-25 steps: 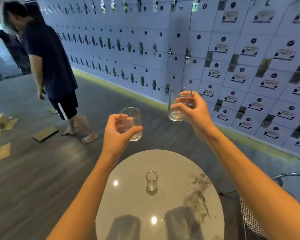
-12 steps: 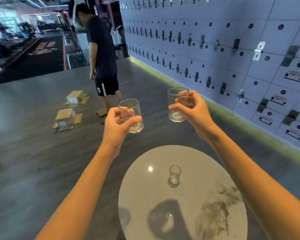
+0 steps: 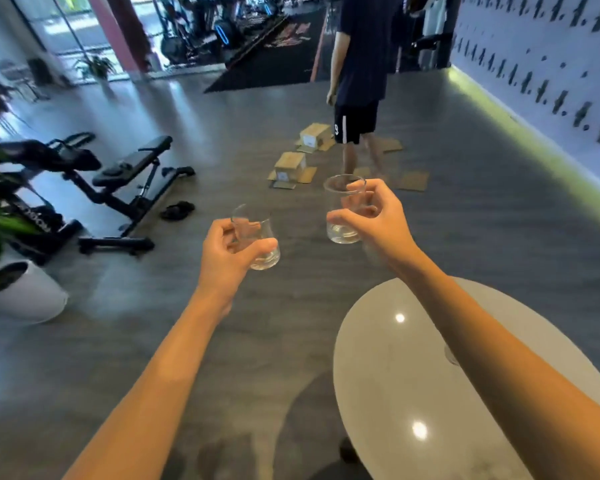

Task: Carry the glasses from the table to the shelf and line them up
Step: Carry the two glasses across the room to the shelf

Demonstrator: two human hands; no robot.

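Observation:
My left hand [image 3: 227, 259] grips a clear glass tumbler [image 3: 257, 239], held upright out in front of me over the floor. My right hand [image 3: 378, 220] grips a second clear tumbler [image 3: 342, 209], a little higher and further right. The round pale table [image 3: 413, 393] lies at lower right, beneath my right forearm. A small glass [image 3: 451, 356] stands on the table, mostly hidden behind that forearm. No shelf is in view.
A person in dark shirt and shorts [image 3: 359, 81] stands ahead among flattened cardboard boxes [image 3: 291, 166]. A black workout bench [image 3: 125, 188] and a plant in a white pot [image 3: 18, 289] are on the left. A locker wall [image 3: 541, 74] runs along the right.
My view has swung left, away from the locker wall toward the open floor. The table has slid to the lower right. Both hands keep their glasses raised.

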